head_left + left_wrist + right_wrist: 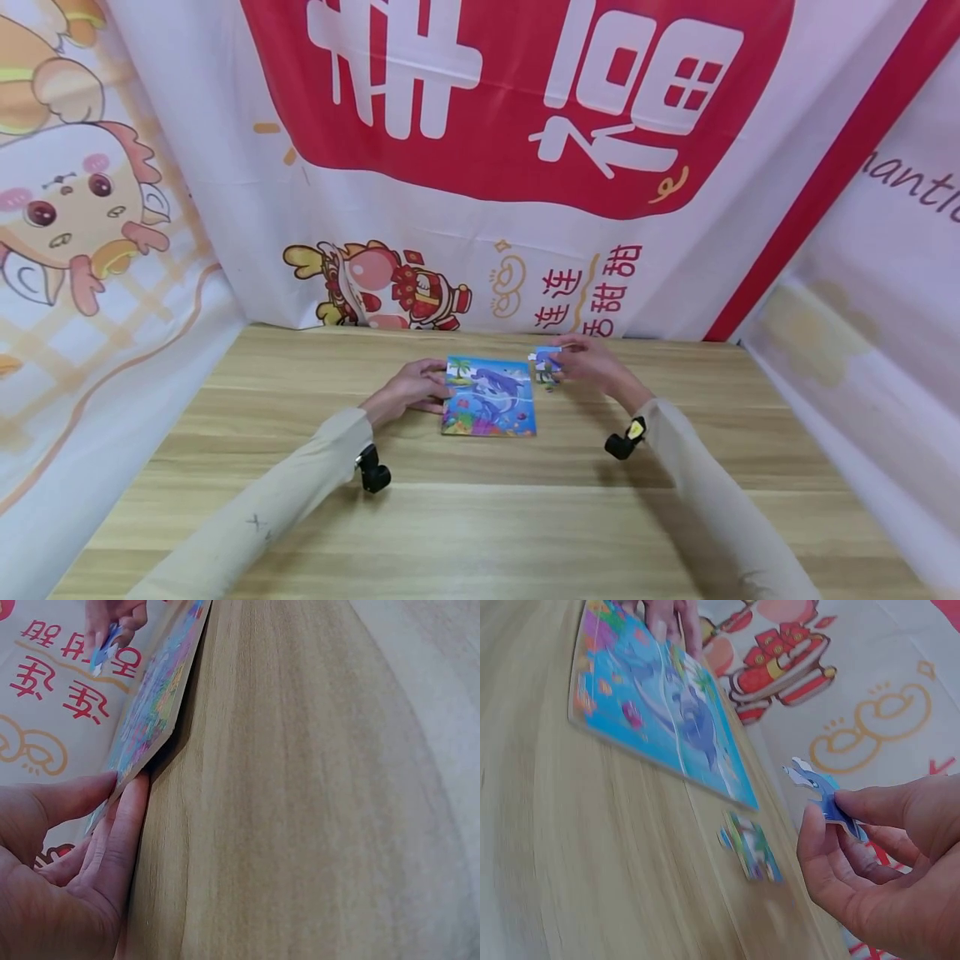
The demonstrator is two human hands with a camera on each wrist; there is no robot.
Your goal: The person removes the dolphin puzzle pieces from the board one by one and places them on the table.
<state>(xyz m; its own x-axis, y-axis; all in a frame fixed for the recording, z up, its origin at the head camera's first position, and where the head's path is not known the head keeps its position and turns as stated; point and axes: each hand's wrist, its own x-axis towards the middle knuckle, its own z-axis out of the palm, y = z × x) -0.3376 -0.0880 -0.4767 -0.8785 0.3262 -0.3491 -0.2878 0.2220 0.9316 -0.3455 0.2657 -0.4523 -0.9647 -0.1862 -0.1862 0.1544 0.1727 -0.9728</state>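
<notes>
A dolphin jigsaw puzzle board point(491, 398), brightly printed in blue, lies near the back of the table. My left hand point(412, 387) grips its left edge; in the left wrist view the thumb point(79, 796) is on the picture side and fingers reach beneath the board. To the right of the board, my right hand point(596, 364) pinches a blue puzzle piece point(826, 796) between thumb and fingers, held above the table. Below that hand, another puzzle piece point(753, 847) with green and blue print lies on the wood, close to the board's corner.
The wooden table point(480, 525) ends at the back against a white and red printed cloth point(480, 275). Cloth walls point(97, 350) also stand at the left and right sides. A small black camera point(372, 471) sits on each wrist.
</notes>
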